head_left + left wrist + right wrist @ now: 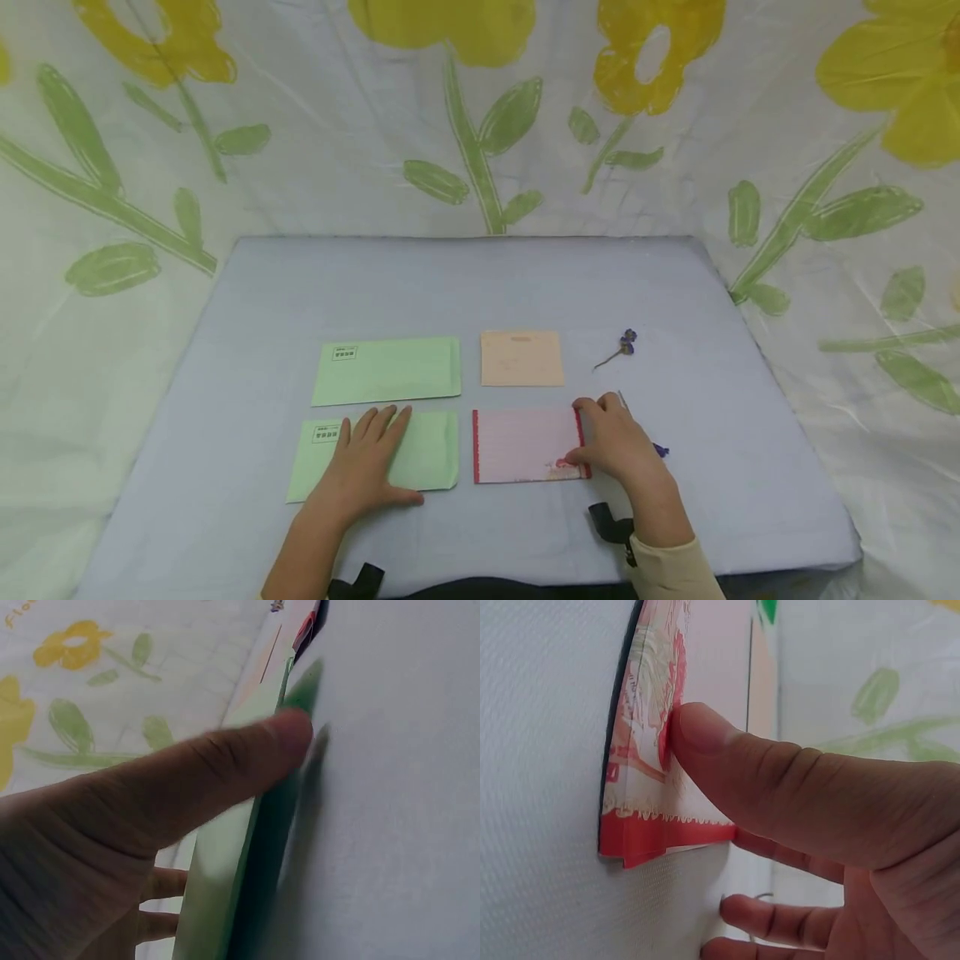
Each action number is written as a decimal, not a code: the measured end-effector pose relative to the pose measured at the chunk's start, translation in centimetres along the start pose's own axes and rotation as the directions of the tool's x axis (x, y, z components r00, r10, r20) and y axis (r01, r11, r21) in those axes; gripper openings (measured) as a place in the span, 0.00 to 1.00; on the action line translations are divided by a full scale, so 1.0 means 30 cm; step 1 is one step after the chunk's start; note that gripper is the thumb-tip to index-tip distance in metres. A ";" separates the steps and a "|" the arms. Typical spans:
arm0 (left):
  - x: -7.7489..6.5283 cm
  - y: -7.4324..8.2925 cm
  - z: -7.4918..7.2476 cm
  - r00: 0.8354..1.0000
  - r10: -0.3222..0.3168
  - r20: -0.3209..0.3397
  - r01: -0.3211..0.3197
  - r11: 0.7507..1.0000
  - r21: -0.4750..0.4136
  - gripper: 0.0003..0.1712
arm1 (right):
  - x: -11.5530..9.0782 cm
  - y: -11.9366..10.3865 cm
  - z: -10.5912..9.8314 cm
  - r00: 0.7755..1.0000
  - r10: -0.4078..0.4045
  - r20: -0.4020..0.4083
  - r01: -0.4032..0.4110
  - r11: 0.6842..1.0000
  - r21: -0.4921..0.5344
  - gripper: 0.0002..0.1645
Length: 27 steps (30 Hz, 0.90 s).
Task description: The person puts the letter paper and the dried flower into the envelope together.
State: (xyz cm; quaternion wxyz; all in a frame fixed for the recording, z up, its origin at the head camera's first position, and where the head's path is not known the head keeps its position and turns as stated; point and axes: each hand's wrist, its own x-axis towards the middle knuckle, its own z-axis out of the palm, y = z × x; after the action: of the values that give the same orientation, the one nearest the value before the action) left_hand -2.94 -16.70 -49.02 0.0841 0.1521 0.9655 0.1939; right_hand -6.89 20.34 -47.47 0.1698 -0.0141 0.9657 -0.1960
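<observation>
My left hand [365, 467] lies spread over the lower green envelope [427, 450], fingers extended, thumb out past its near edge. In the left wrist view the thumb [232, 754] hangs over that edge. My right hand [622, 446] is at the right end of a pink lined sheet of stationery [521, 446] with red side borders and a small picture at its lower right corner. The right wrist view shows the thumb [727, 750] touching the sheet's printed face and the index fingertip at its red border [690, 834]; the other fingers are past it, wide of the thumb.
Another green envelope [386, 371] lies behind the left hand. A tan paper card [521, 358] lies behind the pink sheet. A dried purple flower sprig [626, 343] is at the back right; a second purple flower [661, 450] shows partly behind the right hand. White cloth covers the table [465, 283].
</observation>
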 end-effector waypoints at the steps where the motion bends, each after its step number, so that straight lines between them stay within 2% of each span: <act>1: -0.001 -0.001 0.001 1.000 -0.002 0.003 0.002 1.000 -0.001 0.70 | 0.001 0.000 0.001 1.000 -0.001 -0.001 0.001 1.000 0.005 0.50; 14: -0.004 0.000 0.036 0.998 0.010 -0.068 -0.012 1.000 -0.019 0.68 | 0.006 0.006 0.015 1.000 -0.014 -0.014 0.015 0.998 0.060 0.48; 18: -0.009 0.006 0.040 0.998 0.001 -0.069 -0.001 1.000 -0.008 0.67 | 0.005 0.006 0.021 1.000 -0.022 -0.019 0.023 0.998 0.063 0.48; 21: -0.013 0.008 0.041 0.998 -0.008 -0.065 0.008 1.000 0.005 0.67 | 0.008 0.006 0.023 0.999 -0.026 -0.044 0.029 0.997 0.070 0.40; 27: -0.016 0.006 0.039 0.995 0.012 -0.096 -0.008 0.999 0.043 0.66 | 0.016 0.006 0.021 0.991 -0.032 -0.129 0.044 0.994 0.098 0.12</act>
State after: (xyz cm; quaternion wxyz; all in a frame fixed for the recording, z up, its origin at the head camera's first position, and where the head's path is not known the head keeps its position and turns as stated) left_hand -2.18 -16.29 -49.95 0.0330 0.1491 0.9716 0.1806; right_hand -7.11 20.21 -48.24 0.1048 -0.0115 0.9630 -0.2479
